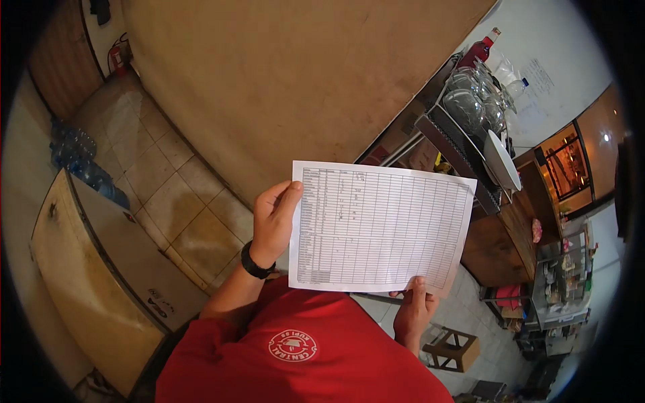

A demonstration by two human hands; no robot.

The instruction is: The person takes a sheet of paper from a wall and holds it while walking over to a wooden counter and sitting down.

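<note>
A white sheet of paper (396, 232) printed with a table is held out in front of my red shirt. Some cells near its left side carry handwritten marks, too small to read. My left hand (274, 221), with a black band on the wrist, pinches the sheet's left edge, thumb on top. At the bottom edge, right of the middle, my right hand (415, 310) grips the paper with the thumb over the front. The fingers of both hands are partly hidden behind the sheet.
A rack (457, 151) with glasses (465, 107) and a red bottle (480, 50) stands at upper right. A chest freezer (114, 269) is at left, with large water bottles (87, 158) behind it. A wooden stool (453, 349) stands at lower right.
</note>
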